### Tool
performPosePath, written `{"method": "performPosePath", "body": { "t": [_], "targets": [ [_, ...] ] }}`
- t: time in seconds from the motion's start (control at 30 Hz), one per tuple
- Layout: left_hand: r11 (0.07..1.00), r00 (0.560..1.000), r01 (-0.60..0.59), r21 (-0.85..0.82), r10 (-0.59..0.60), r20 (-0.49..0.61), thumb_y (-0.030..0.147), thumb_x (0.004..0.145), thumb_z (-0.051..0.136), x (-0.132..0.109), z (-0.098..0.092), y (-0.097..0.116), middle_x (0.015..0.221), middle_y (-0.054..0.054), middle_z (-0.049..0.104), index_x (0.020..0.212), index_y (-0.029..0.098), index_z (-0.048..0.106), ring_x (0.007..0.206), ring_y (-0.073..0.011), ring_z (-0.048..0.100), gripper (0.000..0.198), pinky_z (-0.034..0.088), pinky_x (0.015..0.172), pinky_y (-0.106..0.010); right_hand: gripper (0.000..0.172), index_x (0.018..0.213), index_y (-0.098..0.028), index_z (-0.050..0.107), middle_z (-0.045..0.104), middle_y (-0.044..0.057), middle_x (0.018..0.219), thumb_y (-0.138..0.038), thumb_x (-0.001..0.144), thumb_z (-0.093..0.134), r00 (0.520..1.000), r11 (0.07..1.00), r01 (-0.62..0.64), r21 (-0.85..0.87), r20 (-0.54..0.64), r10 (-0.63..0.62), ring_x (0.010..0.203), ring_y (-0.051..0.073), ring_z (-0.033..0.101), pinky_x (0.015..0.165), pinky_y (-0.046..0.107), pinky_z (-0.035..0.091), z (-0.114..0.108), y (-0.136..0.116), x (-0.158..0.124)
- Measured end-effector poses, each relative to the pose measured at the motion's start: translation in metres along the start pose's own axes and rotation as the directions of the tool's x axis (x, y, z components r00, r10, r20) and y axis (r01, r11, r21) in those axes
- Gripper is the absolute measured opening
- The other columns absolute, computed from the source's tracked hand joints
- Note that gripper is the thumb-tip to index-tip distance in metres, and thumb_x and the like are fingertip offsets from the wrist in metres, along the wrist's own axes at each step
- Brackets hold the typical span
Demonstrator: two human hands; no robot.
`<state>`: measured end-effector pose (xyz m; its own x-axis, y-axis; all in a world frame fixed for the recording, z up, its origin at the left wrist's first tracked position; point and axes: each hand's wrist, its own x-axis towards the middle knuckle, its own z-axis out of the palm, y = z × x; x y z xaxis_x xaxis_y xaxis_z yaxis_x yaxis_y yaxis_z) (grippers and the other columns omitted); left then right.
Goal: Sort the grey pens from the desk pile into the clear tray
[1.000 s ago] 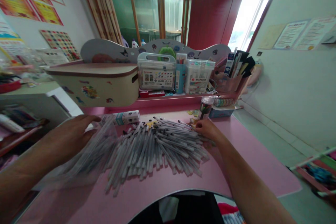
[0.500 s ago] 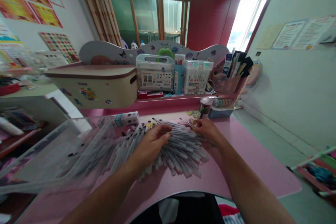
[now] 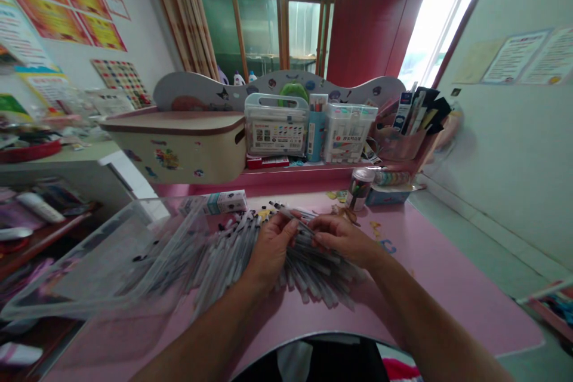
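A large spread of slim, clear-and-grey pens (image 3: 320, 289), some with black tips, covers the middle of the pink desk. Over them my left hand (image 3: 273, 248) is closed, thumb and fingers pinching a pen (image 3: 283, 210) with a dark tip that points up and left. My right hand (image 3: 340, 237) meets it from the right, fingertips closed at the lower end of that same slanted pen. To the left a clear plastic box (image 3: 89, 239) stands tilted, with more pens lying in and behind it. Exactly how many pens the fingers hold is hidden.
Behind the pens lie a white carton (image 3: 224, 202) and a clear jar (image 3: 359, 190). The desk shelf bears a lidded cream bin (image 3: 188, 155), a clear marker case (image 3: 277, 131), another marker box (image 3: 349, 134) and a pen holder (image 3: 398, 143). Small coloured pieces (image 3: 387, 245) lie right.
My right hand has moved left and down, from the pile's far right edge to beside my left hand. The view has turned slightly left.
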<state>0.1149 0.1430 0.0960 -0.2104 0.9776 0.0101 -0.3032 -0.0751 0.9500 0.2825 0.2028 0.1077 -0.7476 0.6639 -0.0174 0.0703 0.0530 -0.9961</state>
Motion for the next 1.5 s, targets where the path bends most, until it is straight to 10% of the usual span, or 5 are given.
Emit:
{"method": "performPosePath", "body": {
  "t": [0.57, 0.93, 1.17, 1.33, 1.5],
  "targets": [
    [0.994, 0.997, -0.020, -0.104, 0.028, 0.072, 0.036, 0.079, 0.071, -0.002, -0.005, 0.002, 0.087, -0.003, 0.070, 0.088, 0.017, 0.064, 0.057, -0.0068, 0.053, 0.023, 0.045, 0.052, -0.017, 0.037, 0.082, -0.017, 0.059, 0.041, -0.003, 0.065, -0.051, 0.093, 0.048, 0.998, 0.998, 0.057, 0.005, 0.004, -0.057, 0.055, 0.010, 0.031, 0.049, 0.024, 0.024, 0.026, 0.012, 0.001],
    [0.994, 0.996, -0.042, -0.100, 0.034, -0.084, 0.036, 0.073, 0.075, -0.008, 0.000, 0.001, 0.081, 0.000, 0.069, 0.086, 0.016, 0.063, 0.058, -0.0069, 0.057, 0.026, 0.051, 0.057, -0.019, 0.031, 0.098, -0.021, 0.067, 0.068, 0.006, 0.107, -0.033, 0.099, 0.038, 0.949, 0.885, 0.238, -0.400, -0.097, -0.299, 0.109, 0.022, 0.058, 0.102, 0.039, 0.038, 0.035, 0.004, 0.002],
    [0.994, 0.999, -0.021, -0.110, 0.016, -0.046, 0.037, 0.073, 0.076, -0.008, -0.001, 0.001, 0.075, 0.002, 0.066, 0.086, 0.017, 0.063, 0.056, -0.0066, 0.056, 0.027, 0.050, 0.057, -0.018, 0.028, 0.089, -0.020, 0.065, 0.056, 0.000, 0.068, -0.040, 0.094, 0.046, 0.989, 0.985, 0.110, -0.132, -0.080, -0.121, 0.065, 0.016, 0.053, 0.069, 0.030, 0.046, 0.033, 0.006, 0.000],
    [0.989, 0.999, 0.021, -0.144, -0.014, 0.051, 0.038, 0.075, 0.075, -0.006, -0.005, 0.000, 0.077, 0.001, 0.067, 0.087, 0.018, 0.060, 0.053, -0.0066, 0.055, 0.028, 0.050, 0.053, -0.019, 0.024, 0.081, -0.021, 0.051, 0.024, -0.010, 0.054, -0.044, 0.082, 0.058, 0.974, 0.912, -0.223, 0.343, 0.109, 0.197, 0.042, 0.007, 0.013, 0.037, 0.020, 0.011, 0.031, 0.014, -0.001],
    [0.992, 1.000, 0.010, -0.127, -0.007, 0.019, 0.036, 0.075, 0.075, -0.004, -0.007, -0.002, 0.075, 0.001, 0.067, 0.085, 0.018, 0.061, 0.054, -0.0062, 0.056, 0.025, 0.049, 0.055, -0.018, 0.024, 0.085, -0.018, 0.061, 0.050, -0.003, 0.064, -0.040, 0.091, 0.052, 0.999, 0.999, 0.032, -0.024, 0.010, -0.032, 0.056, 0.012, 0.045, 0.056, 0.024, 0.041, 0.029, 0.011, -0.001]
  ]
}}
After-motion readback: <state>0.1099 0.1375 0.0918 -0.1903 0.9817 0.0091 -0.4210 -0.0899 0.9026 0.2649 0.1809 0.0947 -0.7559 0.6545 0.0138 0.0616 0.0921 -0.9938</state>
